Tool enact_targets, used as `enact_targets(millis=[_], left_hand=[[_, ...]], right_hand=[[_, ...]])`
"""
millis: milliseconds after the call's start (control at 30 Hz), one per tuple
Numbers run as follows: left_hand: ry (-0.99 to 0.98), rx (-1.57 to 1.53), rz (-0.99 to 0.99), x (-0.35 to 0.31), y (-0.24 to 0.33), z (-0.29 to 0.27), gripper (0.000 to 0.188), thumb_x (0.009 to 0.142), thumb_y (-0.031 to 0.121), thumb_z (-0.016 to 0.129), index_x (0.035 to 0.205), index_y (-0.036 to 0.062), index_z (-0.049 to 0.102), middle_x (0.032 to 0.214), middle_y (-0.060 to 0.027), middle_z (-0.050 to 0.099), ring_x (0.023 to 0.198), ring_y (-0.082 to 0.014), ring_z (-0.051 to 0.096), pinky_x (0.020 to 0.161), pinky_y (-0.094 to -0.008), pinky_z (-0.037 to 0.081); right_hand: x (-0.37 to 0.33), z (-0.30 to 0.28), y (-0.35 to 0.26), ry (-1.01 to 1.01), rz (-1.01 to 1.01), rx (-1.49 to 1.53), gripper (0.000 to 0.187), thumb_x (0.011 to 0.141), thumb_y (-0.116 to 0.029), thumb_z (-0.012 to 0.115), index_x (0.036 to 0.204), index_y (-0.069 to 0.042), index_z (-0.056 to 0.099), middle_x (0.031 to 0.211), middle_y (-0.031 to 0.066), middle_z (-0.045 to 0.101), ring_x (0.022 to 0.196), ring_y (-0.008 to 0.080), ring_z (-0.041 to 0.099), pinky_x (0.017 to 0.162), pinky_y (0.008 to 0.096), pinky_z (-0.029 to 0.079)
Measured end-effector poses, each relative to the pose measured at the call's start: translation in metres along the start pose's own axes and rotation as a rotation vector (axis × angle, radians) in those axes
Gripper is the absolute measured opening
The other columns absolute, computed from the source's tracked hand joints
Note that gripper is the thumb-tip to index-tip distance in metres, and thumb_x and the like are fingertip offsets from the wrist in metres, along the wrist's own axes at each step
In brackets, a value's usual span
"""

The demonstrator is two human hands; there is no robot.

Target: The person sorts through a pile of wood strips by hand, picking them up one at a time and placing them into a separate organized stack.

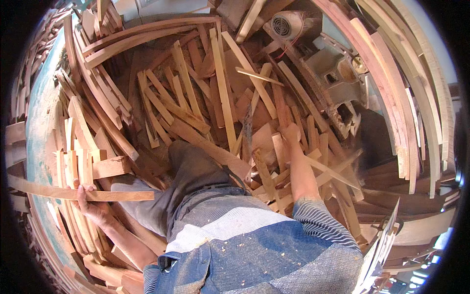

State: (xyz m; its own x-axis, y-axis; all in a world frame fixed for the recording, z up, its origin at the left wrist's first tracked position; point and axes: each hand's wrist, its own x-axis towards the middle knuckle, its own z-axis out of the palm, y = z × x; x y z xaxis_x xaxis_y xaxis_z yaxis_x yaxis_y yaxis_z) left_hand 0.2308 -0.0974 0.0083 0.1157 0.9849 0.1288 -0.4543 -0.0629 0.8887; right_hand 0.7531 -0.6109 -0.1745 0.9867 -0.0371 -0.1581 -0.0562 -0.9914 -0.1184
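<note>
My left hand (90, 203) is closed around a long flat wooden strip (117, 196), which lies crosswise over a stack of upright-looking wood pieces (73, 164) at the left. The fingers curl over the strip's upper edge. Farther right, my right hand (291, 133) reaches down into a heap of loose wood. Its fingers are bent at the lower end of a reddish wooden strip (280, 104) and seem to grip it; the fingertips are partly hidden. Pale wooden strips (223, 93) lie scattered just left of that hand.
A dusty electric motor (286, 25) and metal machine parts (340, 78) stand at the far right. Long curved boards (391, 93) lean along the right side. More boards (95, 88) are piled at the left. A sawdust-covered bluish surface (39, 127) runs along the left edge.
</note>
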Motion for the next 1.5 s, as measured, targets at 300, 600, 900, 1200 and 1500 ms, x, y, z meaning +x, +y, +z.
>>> enact_targets(millis=[300, 600, 900, 1200, 1500], left_hand=[[0.001, -0.036, -0.074, -0.012, -0.025, -0.034, 0.054, 0.092, -0.005, 0.065, 0.143, 0.0046, 0.049, 0.122, -0.0166, 0.064, 0.077, -0.0187, 0.064, 0.069, -0.0299, 0.056], [-0.004, -0.143, -0.139, -0.007, -0.042, -0.047, 0.060, 0.091, -0.005, 0.066, 0.145, 0.0067, 0.045, 0.123, -0.0152, 0.064, 0.077, -0.0186, 0.063, 0.070, -0.0314, 0.056], [0.053, -0.157, -0.044, -0.037, -0.028, -0.042, 0.045, 0.089, -0.006, 0.067, 0.131, 0.0032, 0.056, 0.120, -0.0149, 0.068, 0.073, -0.0175, 0.066, 0.066, -0.0298, 0.058], [0.188, -0.150, -0.007, -0.062, -0.004, -0.082, 0.050, 0.089, -0.006, 0.069, 0.135, 0.0073, 0.053, 0.118, -0.0149, 0.066, 0.074, -0.0159, 0.065, 0.066, -0.0286, 0.057], [0.257, -0.154, 0.080, -0.061, 0.004, -0.093, 0.059, 0.091, -0.004, 0.068, 0.145, 0.0075, 0.046, 0.124, -0.0148, 0.064, 0.074, -0.0147, 0.060, 0.067, -0.0302, 0.052]], right_hand=[[-0.048, -0.106, 0.048, 0.041, -0.022, 0.245, 0.038, 0.081, -0.029, 0.075, 0.077, 0.008, 0.074, 0.063, 0.0174, 0.067, 0.063, 0.0268, 0.070, 0.063, 0.0382, 0.052], [-0.223, -0.146, 0.018, -0.470, 0.381, 0.982, 0.026, 0.090, -0.009, 0.073, 0.112, 0.005, 0.069, 0.089, 0.0114, 0.069, 0.071, 0.0176, 0.064, 0.065, 0.0308, 0.053], [-0.234, -0.119, 0.033, -1.043, 0.309, 0.480, 0.046, 0.087, -0.009, 0.078, 0.125, 0.008, 0.058, 0.108, 0.0137, 0.069, 0.096, 0.0205, 0.069, 0.079, 0.0369, 0.060], [-0.052, 0.010, -0.035, -0.296, 0.078, 0.189, 0.050, 0.072, -0.033, 0.084, 0.101, 0.007, 0.073, 0.104, 0.0256, 0.072, 0.091, 0.0382, 0.073, 0.072, 0.0460, 0.057], [-0.070, 0.001, -0.011, -0.396, 0.196, 0.686, 0.035, 0.083, -0.018, 0.081, 0.103, 0.009, 0.070, 0.092, 0.0149, 0.072, 0.078, 0.0252, 0.070, 0.066, 0.0428, 0.055]])
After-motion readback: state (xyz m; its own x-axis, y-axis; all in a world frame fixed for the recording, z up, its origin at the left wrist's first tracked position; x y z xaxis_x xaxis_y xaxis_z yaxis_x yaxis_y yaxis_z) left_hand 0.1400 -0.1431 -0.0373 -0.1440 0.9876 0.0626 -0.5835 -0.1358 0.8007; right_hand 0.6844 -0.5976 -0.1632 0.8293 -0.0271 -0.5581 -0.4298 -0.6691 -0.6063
